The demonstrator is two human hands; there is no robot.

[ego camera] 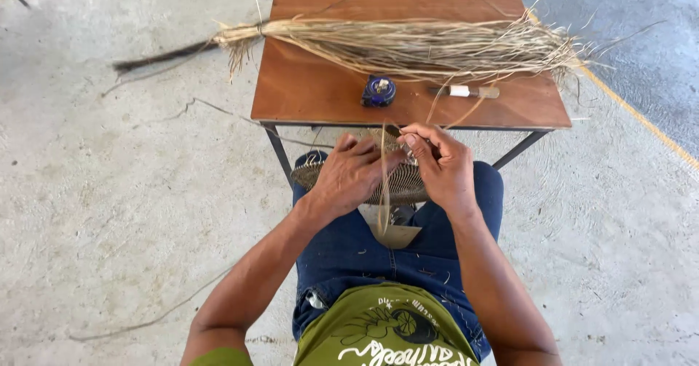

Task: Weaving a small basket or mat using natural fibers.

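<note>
Concrete floor (109,191) underfoot, small brown table (320,97) just beyond my knees. Both forearms reached forward, hands met over lap. My left hand (349,177) lay curled, palm down, on round woven disc (404,184), pressing it flat. My right hand (440,166) pinched thin straw strand (384,184), fingers closed. Strand ran near-to-far between hands, hanging toward me. Disc sat on thighs beneath both hands.

1 table (313,97), 1 fibre bundle (408,46), 1 woven disc (404,184), 2 hands.
</note>
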